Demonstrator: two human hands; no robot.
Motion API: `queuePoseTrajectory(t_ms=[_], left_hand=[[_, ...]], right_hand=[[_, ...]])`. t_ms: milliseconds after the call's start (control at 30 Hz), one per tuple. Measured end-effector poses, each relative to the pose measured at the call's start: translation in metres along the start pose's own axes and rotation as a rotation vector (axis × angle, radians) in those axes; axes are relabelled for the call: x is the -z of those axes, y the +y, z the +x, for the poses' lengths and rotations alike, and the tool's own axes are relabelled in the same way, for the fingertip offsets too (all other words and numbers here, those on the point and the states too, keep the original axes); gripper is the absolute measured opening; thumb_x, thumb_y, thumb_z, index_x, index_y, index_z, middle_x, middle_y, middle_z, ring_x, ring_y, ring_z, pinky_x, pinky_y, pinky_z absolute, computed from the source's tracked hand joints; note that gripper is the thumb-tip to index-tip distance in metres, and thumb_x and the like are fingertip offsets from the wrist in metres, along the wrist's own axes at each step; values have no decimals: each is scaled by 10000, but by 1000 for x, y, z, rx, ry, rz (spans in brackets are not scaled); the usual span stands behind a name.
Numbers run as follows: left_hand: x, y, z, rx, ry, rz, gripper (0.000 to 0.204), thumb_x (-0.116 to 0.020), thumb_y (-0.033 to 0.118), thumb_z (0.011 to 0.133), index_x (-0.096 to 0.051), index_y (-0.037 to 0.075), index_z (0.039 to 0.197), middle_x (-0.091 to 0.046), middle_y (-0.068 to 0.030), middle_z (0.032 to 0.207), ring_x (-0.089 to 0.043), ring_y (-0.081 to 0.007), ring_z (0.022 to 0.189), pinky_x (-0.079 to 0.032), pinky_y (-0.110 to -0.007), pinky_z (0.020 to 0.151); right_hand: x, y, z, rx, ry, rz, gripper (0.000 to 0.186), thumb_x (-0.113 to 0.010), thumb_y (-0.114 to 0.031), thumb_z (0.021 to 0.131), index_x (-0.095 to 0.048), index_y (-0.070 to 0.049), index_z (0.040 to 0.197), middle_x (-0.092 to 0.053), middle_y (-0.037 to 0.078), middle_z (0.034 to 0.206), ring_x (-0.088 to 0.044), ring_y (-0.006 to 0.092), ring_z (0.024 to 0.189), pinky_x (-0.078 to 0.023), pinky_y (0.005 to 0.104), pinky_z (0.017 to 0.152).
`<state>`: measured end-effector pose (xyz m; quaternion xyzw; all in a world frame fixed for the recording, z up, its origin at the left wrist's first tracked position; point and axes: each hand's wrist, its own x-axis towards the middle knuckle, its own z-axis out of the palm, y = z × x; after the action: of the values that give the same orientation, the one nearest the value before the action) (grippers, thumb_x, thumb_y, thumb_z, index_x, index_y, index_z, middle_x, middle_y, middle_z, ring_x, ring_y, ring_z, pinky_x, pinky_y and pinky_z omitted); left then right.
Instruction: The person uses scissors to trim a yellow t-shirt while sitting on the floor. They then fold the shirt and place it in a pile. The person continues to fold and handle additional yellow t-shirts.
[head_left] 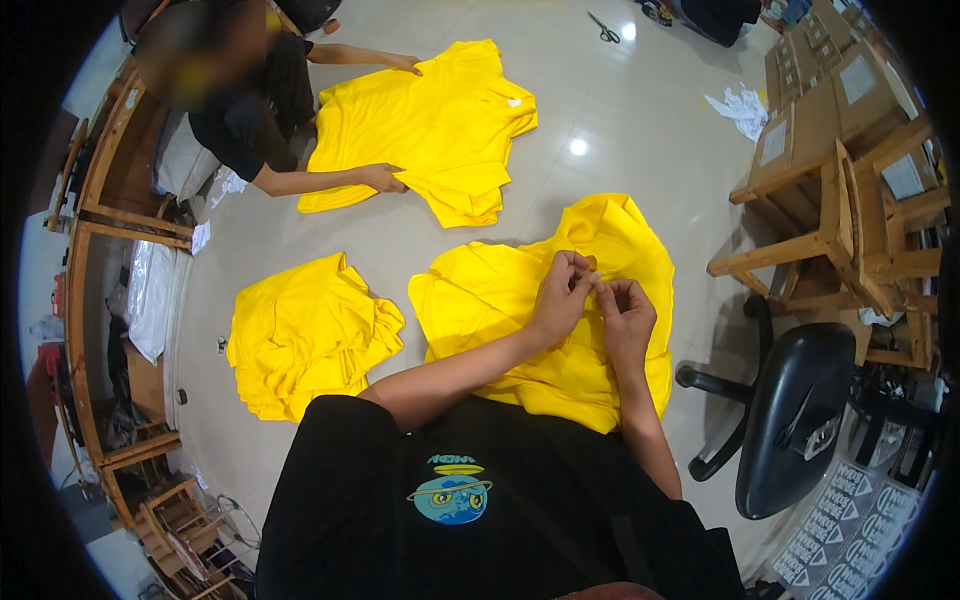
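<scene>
My left hand and my right hand meet above a yellow T-shirt spread on the floor in front of me. Both are closed in a pinch, fingertips almost touching. A small orange-brown bit shows at the left fingertips, too small to name. What the right fingers hold, if anything, is hidden. Left of my left forearm lies a loose heap of yellow shirts. Across the floor, a co-worker's two hands rest on another yellow T-shirt, laid out with its sleeves toward the right.
The co-worker crouches at the upper left, beside wooden shelving. Scissors lie on the floor at the far side. A black office chair, a wooden stool and cardboard boxes line the right.
</scene>
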<state>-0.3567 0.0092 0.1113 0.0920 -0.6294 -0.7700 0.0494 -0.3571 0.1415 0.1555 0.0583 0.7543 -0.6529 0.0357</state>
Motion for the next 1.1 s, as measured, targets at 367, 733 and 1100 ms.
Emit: queuePoseTrajectory(t_ms=[367,733,1100], left_hand=[[-6,4,-8,75,-54,-9,151,-638,60,1102,-510,67,1181,-542,-34,1034,-531,-136,948,-500,-318,863],[10,7,-7,28,-131,9,121,-619,24,1099,-524,66,1162,-577,-54,1056,-550,-136,962,-513,-332,870],[16,10,-3,43,-217,55,107,-624,45,1109,-526,60,1150,-584,-48,1027,-562,-125,945,-514,-333,846]], right_hand=[[4,18,1,151,-5,-220,155,-672,-110,1086,-707,40,1103,-761,126,990,-701,213,872,-571,367,839],[0,-5,-8,224,-40,-404,141,-781,-44,1004,-687,33,1077,-744,84,960,-685,139,853,-571,309,808],[-3,-27,-4,185,-6,-404,206,-834,-85,918,-675,43,945,-757,118,823,-699,169,720,-579,341,706]])
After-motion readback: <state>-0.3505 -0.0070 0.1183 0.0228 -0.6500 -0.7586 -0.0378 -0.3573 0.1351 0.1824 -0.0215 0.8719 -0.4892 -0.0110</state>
